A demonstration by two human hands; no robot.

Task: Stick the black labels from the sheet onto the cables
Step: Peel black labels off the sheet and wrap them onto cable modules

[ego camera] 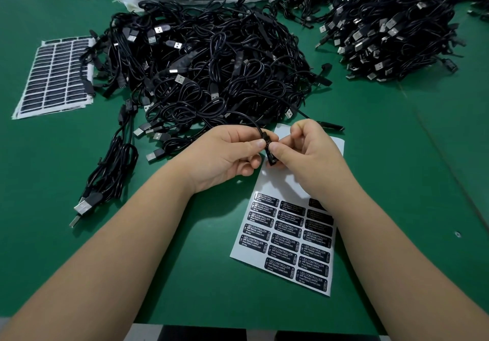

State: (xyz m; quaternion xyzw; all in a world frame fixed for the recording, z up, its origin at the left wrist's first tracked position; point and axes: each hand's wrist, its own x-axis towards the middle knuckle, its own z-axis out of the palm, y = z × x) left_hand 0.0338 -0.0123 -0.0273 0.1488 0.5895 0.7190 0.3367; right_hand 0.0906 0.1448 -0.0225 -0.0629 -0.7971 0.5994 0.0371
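My two bare forearms reach forward, left hand [227, 152] and right hand [304, 150] meeting thumb to thumb, both pinching the cable's controller [268, 148] above the label sheet [270, 182].

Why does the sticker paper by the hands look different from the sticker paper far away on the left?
The near sheet is half bare white at the top, its black labels left only on the lower part; the far sheet is full of labels all over. The near sheet lies single under the right hand; the far sheet tops a small stack, with cables over its right edge. Both lie flat on the green table and carry black labels.
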